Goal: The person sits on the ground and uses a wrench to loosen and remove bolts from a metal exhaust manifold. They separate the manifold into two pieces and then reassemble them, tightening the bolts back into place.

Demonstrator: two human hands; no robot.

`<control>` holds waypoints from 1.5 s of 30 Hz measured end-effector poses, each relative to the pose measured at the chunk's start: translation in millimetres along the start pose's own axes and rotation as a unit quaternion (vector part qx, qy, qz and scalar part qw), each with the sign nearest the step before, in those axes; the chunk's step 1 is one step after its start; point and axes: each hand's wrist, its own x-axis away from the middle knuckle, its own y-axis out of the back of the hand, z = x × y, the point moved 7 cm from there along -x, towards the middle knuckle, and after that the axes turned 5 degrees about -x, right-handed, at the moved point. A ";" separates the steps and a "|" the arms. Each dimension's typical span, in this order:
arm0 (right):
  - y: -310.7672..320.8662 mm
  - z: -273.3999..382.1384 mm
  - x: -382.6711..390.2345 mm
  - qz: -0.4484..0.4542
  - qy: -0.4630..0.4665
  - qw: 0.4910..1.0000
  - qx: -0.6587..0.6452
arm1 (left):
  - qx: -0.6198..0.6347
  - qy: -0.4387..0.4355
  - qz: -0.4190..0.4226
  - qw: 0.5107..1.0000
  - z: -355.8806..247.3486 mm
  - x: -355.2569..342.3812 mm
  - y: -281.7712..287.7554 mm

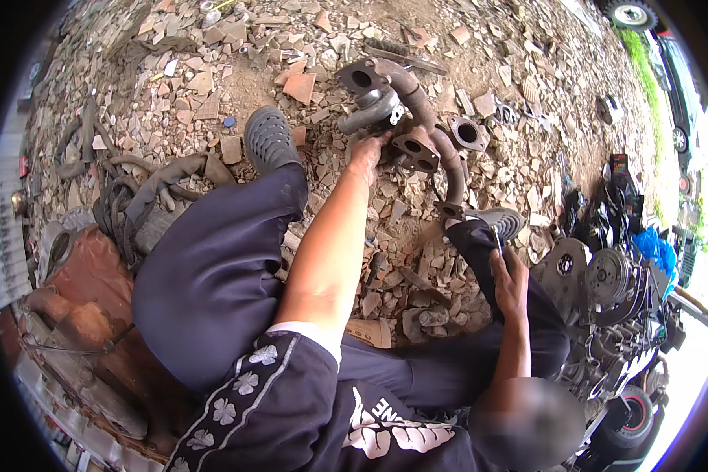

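In front of me stands a rusty exhaust manifold (414,98) with curved pipes and several flanges. A grey turbocharger housing (370,116) sits against its left side. My left hand (367,156) reaches forward with its fingers closed on the lower left part of the manifold, and some fingertips are hidden behind the metal. By my right shin, my right hand (512,279) is closed around a thin metal tool (495,234), whose exact kind I cannot make out. The tool's upper end is close to the manifold's lowest flange (451,210).
Broken tile and stone (299,86) cover the ground. Old hoses (161,185) and a rusty reddish casting (90,271) lie on the left. Engine parts (606,275), black bags (617,197) and a blue bag (654,250) are on the right. My clogs (271,141) flank the manifold.
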 end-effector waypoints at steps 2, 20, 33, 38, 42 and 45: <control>0.0 7.6 3.4 0.002 0.019 1.000 0.022 | -0.028 0.003 -0.036 0.999 5.8 -2.2 1.7; 9.7 68.4 30.6 -0.030 0.148 0.988 -0.042 | -0.169 -0.374 -0.031 0.911 -158.9 205.5 -147.5; 56.1 80.3 61.9 -0.135 0.246 0.950 -0.139 | -0.595 -0.393 -0.051 0.699 -113.7 437.9 -134.2; 85.6 79.8 80.5 -0.163 0.220 0.941 -0.200 | -0.537 -0.428 -0.003 0.727 -111.8 470.5 -140.3; 121.7 74.3 77.7 -0.160 0.161 0.927 -0.298 | -0.553 -0.448 0.045 0.701 -119.3 467.8 -181.1; 171.4 87.9 76.8 -0.179 0.179 0.928 -0.274 | -0.575 -0.432 0.088 0.689 -130.4 447.2 -205.5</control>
